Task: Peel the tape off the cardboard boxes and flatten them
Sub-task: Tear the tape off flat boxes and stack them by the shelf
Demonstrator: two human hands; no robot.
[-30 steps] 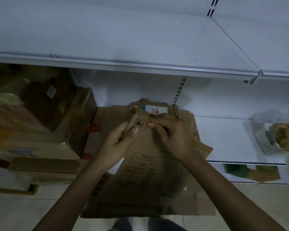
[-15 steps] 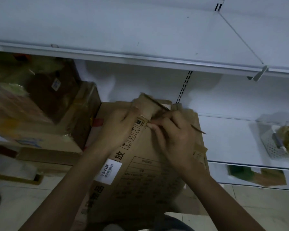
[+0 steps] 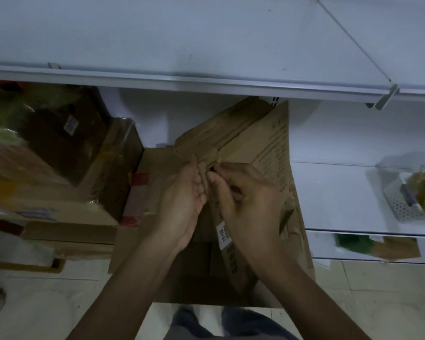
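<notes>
At the box [image 3: 255, 143] fold, left hand [image 3: 182, 200] holds, right hand [image 3: 245, 207] pinches.

We see a brown cardboard box [image 3: 255, 148] printed with dark lettering and bearing a white paper label [image 3: 223, 235] with black print. The flat tan cardboard sheet [image 3: 155, 165] beside it shows 2 red tape patches [image 3: 140, 179]. The white metal shelves [image 3: 182, 45] are plain. The white perforated plastic basket [image 3: 400, 204] has a dotted pattern of holes, and the pale cream floor tiles [image 3: 378, 303] are unpatterned.
</notes>
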